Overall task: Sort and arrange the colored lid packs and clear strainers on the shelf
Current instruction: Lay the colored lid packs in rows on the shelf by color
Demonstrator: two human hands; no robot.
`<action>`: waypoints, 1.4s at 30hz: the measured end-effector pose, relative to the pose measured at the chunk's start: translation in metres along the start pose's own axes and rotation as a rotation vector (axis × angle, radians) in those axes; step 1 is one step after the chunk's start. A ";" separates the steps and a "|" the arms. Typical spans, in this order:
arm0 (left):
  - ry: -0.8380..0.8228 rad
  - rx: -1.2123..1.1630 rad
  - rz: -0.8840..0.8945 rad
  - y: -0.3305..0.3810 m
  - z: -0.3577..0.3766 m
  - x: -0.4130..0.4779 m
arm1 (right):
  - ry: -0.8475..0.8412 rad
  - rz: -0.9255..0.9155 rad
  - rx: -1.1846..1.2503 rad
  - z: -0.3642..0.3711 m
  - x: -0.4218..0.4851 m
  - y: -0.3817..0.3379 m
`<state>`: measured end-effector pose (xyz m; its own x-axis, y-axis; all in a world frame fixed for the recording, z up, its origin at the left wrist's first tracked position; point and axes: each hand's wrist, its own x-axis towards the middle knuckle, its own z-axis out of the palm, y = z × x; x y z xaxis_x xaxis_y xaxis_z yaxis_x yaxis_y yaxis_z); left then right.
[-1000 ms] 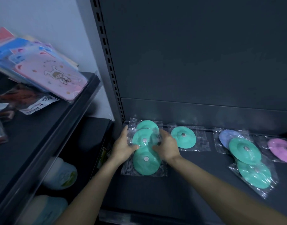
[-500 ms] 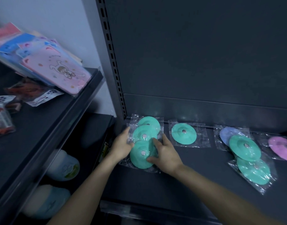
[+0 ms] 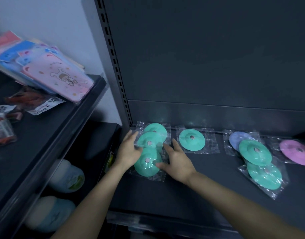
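Note:
Three teal lid packs in clear bags overlap in a row at the shelf's back left: the rear one (image 3: pixel 157 129), the middle one (image 3: pixel 149 141) and the front one (image 3: pixel 146 164). My left hand (image 3: pixel 128 150) touches their left side with straight fingers. My right hand (image 3: pixel 176 161) rests on their right side, its thumb on the front pack. A single teal pack (image 3: pixel 191 139) lies just to the right. Further right a blue-purple pack (image 3: pixel 234 139) sits under two teal packs (image 3: pixel 254 151) (image 3: pixel 264 175), with a pink-purple pack (image 3: pixel 296 151) beside them.
The dark shelf (image 3: pixel 191 187) has a back panel and a slotted upright (image 3: pixel 117 66) at its left. A neighbouring shelf on the left carries pink and blue flat packs (image 3: pixel 58 78) and small boxes (image 3: pixel 1 130). Pale rounded items (image 3: pixel 68 178) sit below it.
My right hand has slid from the middle of the teal stack to its lower right side. The three packs sit a little tighter together. My left hand stays at their left.

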<state>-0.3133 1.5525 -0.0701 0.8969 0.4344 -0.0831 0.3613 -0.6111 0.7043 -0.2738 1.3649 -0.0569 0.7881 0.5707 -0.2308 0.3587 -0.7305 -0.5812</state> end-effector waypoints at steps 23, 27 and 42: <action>-0.242 0.029 0.412 0.152 0.119 -0.029 | 0.382 0.330 -0.130 -0.125 -0.096 0.160; -0.265 -0.016 0.412 0.175 0.145 -0.028 | 0.411 0.479 -0.027 -0.135 -0.109 0.195; -0.490 0.210 0.400 0.241 0.213 0.003 | 0.384 0.522 0.287 -0.151 -0.123 0.254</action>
<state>-0.1692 1.2659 -0.0513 0.9664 -0.1732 -0.1900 -0.0256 -0.8002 0.5992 -0.2040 1.0526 -0.0589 0.9607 -0.0388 -0.2748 -0.2190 -0.7144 -0.6646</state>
